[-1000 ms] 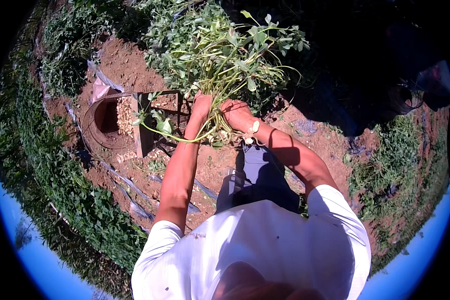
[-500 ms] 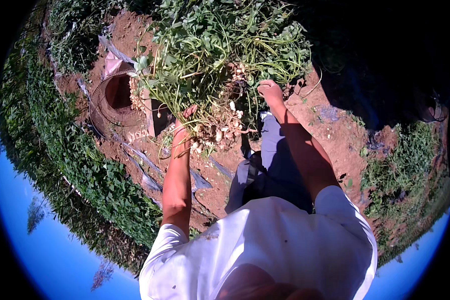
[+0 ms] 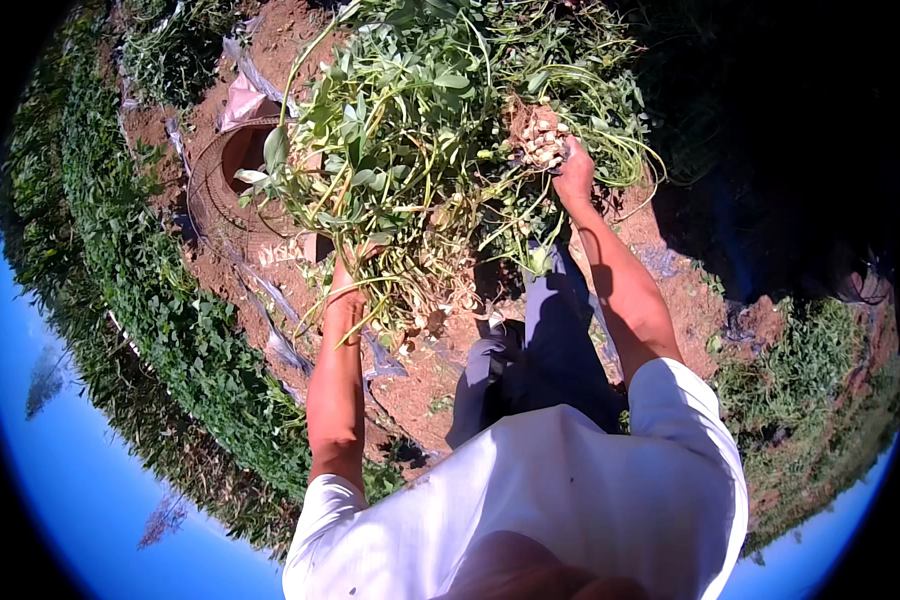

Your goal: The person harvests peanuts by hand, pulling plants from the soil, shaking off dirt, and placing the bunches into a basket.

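A bunch of peanut plants (image 3: 410, 150), leafy and green, spreads in front of me. My left hand (image 3: 360, 256) is closed round stems of this bunch, its fingers partly hidden by leaves. Pale roots and pods (image 3: 448, 290) hang beside that hand, toward me. To the right, my right hand (image 3: 574, 178) is closed at the root end of another peanut plant (image 3: 540, 138). A dense cluster of light pods shows at its fingers, while the stems and leaves of that plant merge with the greenery around it.
On the left stands a round woven container (image 3: 208, 200) with a brown inside, and loose peanuts (image 3: 282, 252) lie near it. Behind it is a pink bag (image 3: 242, 102). Torn plastic film (image 3: 288, 350) lies on the reddish soil (image 3: 660, 290). Crop rows (image 3: 170, 310) run along the left.
My right hand has moved up and right and now grips a podded root cluster; before, it was beside the plants. My left hand and its bunch have shifted slightly down and left.
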`<state>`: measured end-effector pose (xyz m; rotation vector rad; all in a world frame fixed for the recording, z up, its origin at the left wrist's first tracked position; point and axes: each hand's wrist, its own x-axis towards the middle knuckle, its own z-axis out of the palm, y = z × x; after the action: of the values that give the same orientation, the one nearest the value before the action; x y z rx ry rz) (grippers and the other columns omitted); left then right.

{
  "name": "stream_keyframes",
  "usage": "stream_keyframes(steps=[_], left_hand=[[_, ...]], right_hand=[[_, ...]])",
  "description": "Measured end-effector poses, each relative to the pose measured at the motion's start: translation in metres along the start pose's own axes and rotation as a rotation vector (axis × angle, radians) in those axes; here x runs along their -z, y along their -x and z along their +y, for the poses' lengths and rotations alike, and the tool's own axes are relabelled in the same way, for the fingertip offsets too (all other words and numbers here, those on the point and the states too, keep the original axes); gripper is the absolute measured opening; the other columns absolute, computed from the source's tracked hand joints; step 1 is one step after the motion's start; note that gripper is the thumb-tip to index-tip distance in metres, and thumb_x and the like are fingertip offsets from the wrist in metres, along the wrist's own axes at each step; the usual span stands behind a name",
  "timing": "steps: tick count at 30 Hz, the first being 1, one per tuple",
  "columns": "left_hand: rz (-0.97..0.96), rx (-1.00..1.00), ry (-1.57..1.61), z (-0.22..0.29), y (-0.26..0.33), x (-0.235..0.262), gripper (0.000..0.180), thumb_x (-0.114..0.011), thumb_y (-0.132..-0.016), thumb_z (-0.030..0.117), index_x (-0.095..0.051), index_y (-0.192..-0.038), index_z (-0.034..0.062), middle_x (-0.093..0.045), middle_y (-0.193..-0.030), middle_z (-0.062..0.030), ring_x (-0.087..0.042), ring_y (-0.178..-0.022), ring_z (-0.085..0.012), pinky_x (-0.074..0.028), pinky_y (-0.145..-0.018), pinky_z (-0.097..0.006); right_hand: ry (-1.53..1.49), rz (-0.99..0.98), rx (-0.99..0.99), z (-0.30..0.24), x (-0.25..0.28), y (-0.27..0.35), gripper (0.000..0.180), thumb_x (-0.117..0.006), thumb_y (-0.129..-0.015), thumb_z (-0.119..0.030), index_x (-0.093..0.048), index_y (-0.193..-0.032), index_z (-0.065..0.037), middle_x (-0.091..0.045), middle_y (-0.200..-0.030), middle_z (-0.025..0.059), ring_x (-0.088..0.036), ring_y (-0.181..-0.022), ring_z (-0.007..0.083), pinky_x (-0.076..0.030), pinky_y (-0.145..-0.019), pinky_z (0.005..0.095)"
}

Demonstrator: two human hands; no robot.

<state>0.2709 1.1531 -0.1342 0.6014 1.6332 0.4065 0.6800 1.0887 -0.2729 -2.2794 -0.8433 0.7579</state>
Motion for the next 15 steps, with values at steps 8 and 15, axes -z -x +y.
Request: stream_keyframes(steps=[8,15], left_hand=[[-0.196,0.052,0.417,-0.009,-0.005,-0.036,0.036,-0.042,-0.104,0.027,-0.054,-0.119,-0.0037,-0.067,-0.109,-0.0178,-0.069,-0.096,-0.0302,-0.059,-0.083,-0.038],[-0.024,0.018,0.460,0.014,0.013,-0.007,0.054,-0.034,-0.104,0.039,-0.054,-0.121,-0.0081,-0.064,-0.117,-0.0220,-0.065,-0.106,-0.0323,-0.056,-0.092,-0.042]], right_hand=[[0.031,0.274,0.412,-0.007,0.131,-0.048,0.050,-0.056,-0.069,0.012,-0.062,-0.118,0.002,-0.068,-0.106,0.0189,-0.066,-0.097,0.0344,-0.050,-0.086,0.0343],[0.175,0.263,0.345,0.026,0.203,-0.074,0.035,-0.064,-0.081,0.000,-0.064,-0.116,0.002,-0.070,-0.108,0.0161,-0.068,-0.101,0.0266,-0.050,-0.089,0.0321]])
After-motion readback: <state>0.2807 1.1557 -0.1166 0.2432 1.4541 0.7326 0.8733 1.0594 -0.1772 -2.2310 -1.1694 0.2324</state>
